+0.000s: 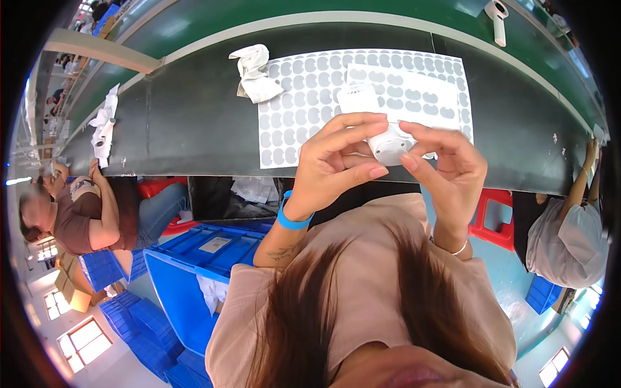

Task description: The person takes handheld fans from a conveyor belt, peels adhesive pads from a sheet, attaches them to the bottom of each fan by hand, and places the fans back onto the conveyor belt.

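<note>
Above the near edge of the dark table, both my hands hold a white handheld device [391,147] with a rounded grey face toward me. My left hand [333,158] pinches it on one side between thumb and fingers. On the other side, the thumb of my right hand [449,161] presses at the rim of the grey face and its index finger rests on top. Beneath lies a large white sheet of grey notched round stickers [278,139], with a smaller sticker sheet [430,100] over it. My fingers partly hide the device.
A crumpled white wrapper [252,74] lies left of the sheets. Behind the table runs a green belt [362,29] bearing another white device [497,22]. People sit at the table's left and right ends. A blue crate [187,258] and a red stool [495,216] stand near me.
</note>
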The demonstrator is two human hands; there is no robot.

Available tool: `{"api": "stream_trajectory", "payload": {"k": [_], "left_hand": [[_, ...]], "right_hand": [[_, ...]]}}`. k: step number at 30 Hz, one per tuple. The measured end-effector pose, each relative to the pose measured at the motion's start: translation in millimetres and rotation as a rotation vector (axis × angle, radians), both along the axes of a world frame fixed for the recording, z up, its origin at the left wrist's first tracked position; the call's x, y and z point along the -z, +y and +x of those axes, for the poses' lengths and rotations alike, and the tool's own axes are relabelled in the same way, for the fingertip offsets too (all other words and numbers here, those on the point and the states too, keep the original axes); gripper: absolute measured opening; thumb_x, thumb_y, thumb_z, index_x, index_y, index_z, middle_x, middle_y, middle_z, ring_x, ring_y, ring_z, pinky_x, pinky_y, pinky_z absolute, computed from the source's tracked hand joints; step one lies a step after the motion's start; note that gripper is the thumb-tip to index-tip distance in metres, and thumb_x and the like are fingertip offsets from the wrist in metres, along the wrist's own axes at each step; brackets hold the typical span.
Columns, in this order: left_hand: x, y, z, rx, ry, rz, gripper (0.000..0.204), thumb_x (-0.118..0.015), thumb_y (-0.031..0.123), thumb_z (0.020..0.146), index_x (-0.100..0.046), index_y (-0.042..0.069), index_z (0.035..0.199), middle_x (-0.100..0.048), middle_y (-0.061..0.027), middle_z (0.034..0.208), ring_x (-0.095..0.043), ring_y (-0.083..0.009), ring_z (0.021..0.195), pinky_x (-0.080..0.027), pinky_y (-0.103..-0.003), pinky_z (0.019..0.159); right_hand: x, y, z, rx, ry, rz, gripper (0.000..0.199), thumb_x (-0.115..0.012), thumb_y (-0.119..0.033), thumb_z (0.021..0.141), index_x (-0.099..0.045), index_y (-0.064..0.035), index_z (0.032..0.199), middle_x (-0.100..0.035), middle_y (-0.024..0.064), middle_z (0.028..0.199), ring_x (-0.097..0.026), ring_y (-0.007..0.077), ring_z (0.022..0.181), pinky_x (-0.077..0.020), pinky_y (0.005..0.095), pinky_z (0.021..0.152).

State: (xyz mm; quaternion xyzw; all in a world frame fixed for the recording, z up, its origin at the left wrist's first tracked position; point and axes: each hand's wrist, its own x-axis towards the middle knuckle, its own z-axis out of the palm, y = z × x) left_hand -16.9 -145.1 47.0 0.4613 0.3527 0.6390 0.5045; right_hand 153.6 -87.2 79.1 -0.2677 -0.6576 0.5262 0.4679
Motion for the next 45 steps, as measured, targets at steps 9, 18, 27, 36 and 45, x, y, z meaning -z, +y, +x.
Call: {"api": "stream_trajectory", "payload": {"k": [9,18,27,36,45], "left_hand": [[-1.4,0.2,-0.6,0.018,0.016,-0.009,0.049,-0.068,-0.010,0.074,-0.057,-0.001,0.121,-0.046,-0.0144,0.127,-0.060,-0.0154,0.087,-0.057,-0.027,0.077],[-3.3,2.3,3.2,0.000,0.014,-0.053,0.045,-0.068,-0.005,0.074,-0.057,-0.003,0.118,-0.046,-0.0191,0.128,-0.060,-0.0268,0.101,-0.057,-0.036,0.081],[-8.5,33.7,27.3,-0.089,0.247,0.059,0.040,-0.067,-0.008,0.076,-0.061,0.000,0.115,-0.053,-0.0130,0.117,-0.064,-0.0162,0.088,-0.056,-0.024,0.070],[0.4,57.9,56.8,-0.120,0.511,0.158,0.032,-0.067,0.001,0.078,-0.065,0.004,0.110,-0.060,-0.0110,0.103,-0.065,-0.0163,0.074,-0.052,-0.023,0.057],[-7.4,52.5,48.4,-0.090,0.572,0.151,0.034,-0.066,0.001,0.078,-0.065,0.006,0.112,-0.059,-0.0109,0.104,-0.063,-0.0157,0.076,-0.051,-0.023,0.060]], "right_hand": [[-5.9,1.9,-1.5,-0.032,0.122,-0.213,0.047,-0.070,0.009,0.073,-0.044,-0.0029,0.110,-0.065,0.0075,0.075,-0.065,0.0238,0.094,-0.0487,0.0312,0.084],[-8.9,4.7,2.2,-0.042,0.080,-0.209,0.044,-0.069,0.010,0.074,-0.043,-0.0037,0.107,-0.065,0.0089,0.077,-0.065,0.0235,0.094,-0.0504,0.0292,0.082],[6.9,23.6,20.4,0.086,0.350,-0.405,0.037,-0.057,0.006,0.083,-0.035,-0.0022,0.111,-0.059,0.0111,0.083,-0.064,0.0305,0.093,-0.0579,0.0395,0.074],[35.8,32.9,58.9,0.168,0.554,-0.601,0.026,-0.054,0.000,0.085,-0.040,-0.0044,0.107,-0.061,0.0086,0.088,-0.063,0.0272,0.092,-0.0593,0.0415,0.070],[22.0,23.4,51.0,0.158,0.455,-0.503,0.028,-0.054,0.003,0.084,-0.039,-0.0048,0.106,-0.058,0.0094,0.085,-0.062,0.0290,0.096,-0.0584,0.0400,0.072]]}}
